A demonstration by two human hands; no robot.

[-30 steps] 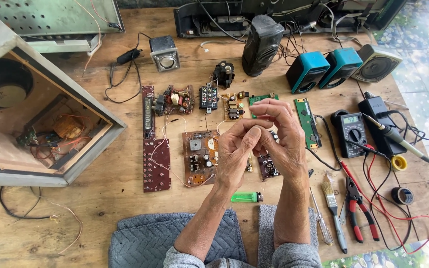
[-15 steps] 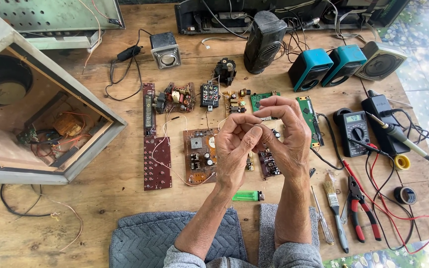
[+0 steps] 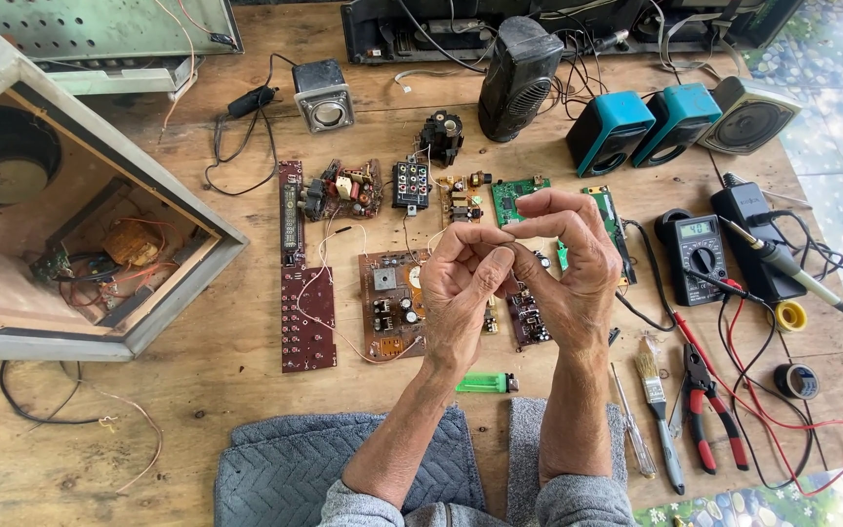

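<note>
**A:** Item one, your hands. Where do they stand?

**B:** Your left hand point(image 3: 462, 293) and right hand point(image 3: 568, 263) are raised together over the middle of the tabletop point(image 3: 197, 410), fingertips pinched toward each other. Something very small seems to be held between them; you cannot tell from this view what it is. Both hands are curled, neither is free.

**A:** Item two, what lies directly under them?

**B:** The brown circuit board point(image 3: 389, 303) lies just under your left hand, long axis running from the near edge toward the far edge. A smaller dark board point(image 3: 531, 320) sits beneath your right hand. The left hand is nearer the brown board, the right nearer the dark one.

**A:** Item three, the near edge?

**B:** A green lighter point(image 3: 486, 384) lies crosswise between your forearms, close to the grey cloth point(image 3: 295, 468) at the near edge.

**A:** Item four, the right side?

**B:** Crowded. Brush point(image 3: 654, 381), red-handled pliers point(image 3: 706, 410), multimeter point(image 3: 697, 256) and soldering iron point(image 3: 782, 259), with red leads looping toward the right near corner. Little room there.

**A:** Item five, the left side?

**B:** The open speaker cabinet point(image 3: 70, 234) fills the left edge. Between it and the brown board lies a long dark red board point(image 3: 306, 317); bare wood shows toward the left near corner.
</note>
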